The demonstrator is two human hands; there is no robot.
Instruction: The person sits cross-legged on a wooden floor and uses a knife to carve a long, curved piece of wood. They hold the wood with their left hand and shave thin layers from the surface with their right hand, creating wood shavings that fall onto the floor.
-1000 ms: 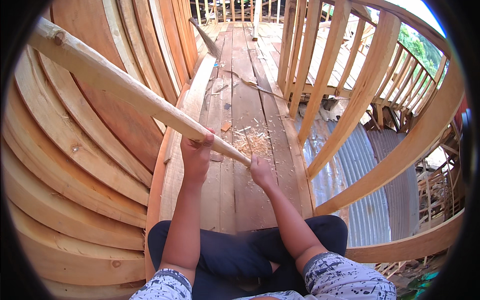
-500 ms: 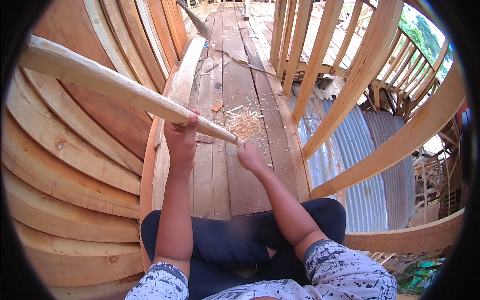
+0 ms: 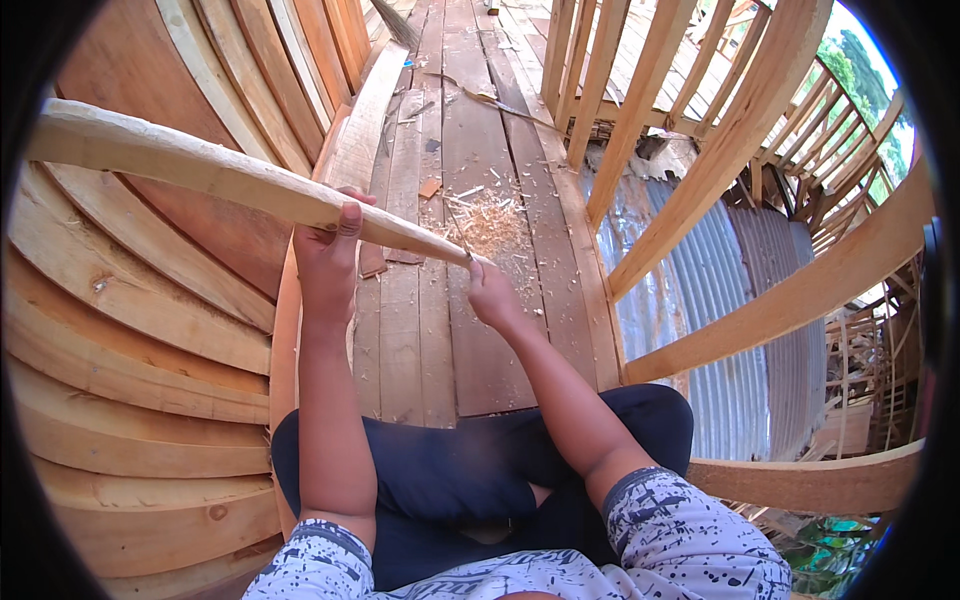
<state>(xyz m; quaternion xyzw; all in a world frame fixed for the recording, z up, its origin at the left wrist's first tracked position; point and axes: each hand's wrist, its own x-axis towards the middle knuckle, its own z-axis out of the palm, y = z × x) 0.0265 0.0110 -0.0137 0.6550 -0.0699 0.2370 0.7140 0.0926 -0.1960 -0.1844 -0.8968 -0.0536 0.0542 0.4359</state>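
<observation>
Sitting inside an unfinished wooden hull [image 3: 120,330], open to daylight, with broad curved planks stacking up on the left and bare ribs [image 3: 700,140] fanning up on the right. Running down the middle, a floor [image 3: 480,330] of weathered grey-brown boards. Showing through the ribs, corrugated sheets [image 3: 720,280] lying below, with green trees [image 3: 860,80] in the far upper right corner.

Crossing the view from the upper left edge toward the centre, a long pale pole [image 3: 200,170], freshly cut, thick and rough at the far left and tapering to a narrow point just above the floor. Carrying flat cut facets along its length, plus a small knot near the thick end.

Gripping the pole from below near its thinner half, the left hand [image 3: 328,250], fingers wrapped tight around it and thumb pressing on top. Closing around the pole's tip, the right hand [image 3: 492,290], fingers curled into a fist; whether anything else is being held inside is impossible to tell.

Lying on the floor just beyond the tip, a heap of pale shavings [image 3: 492,222], with a few loose chips [image 3: 430,187] scattered near it. Resting at the far end of the floor, a broom head [image 3: 398,20]. Filling the lower edge, dark shorts [image 3: 470,480] and a white patterned shirt [image 3: 680,540].
</observation>
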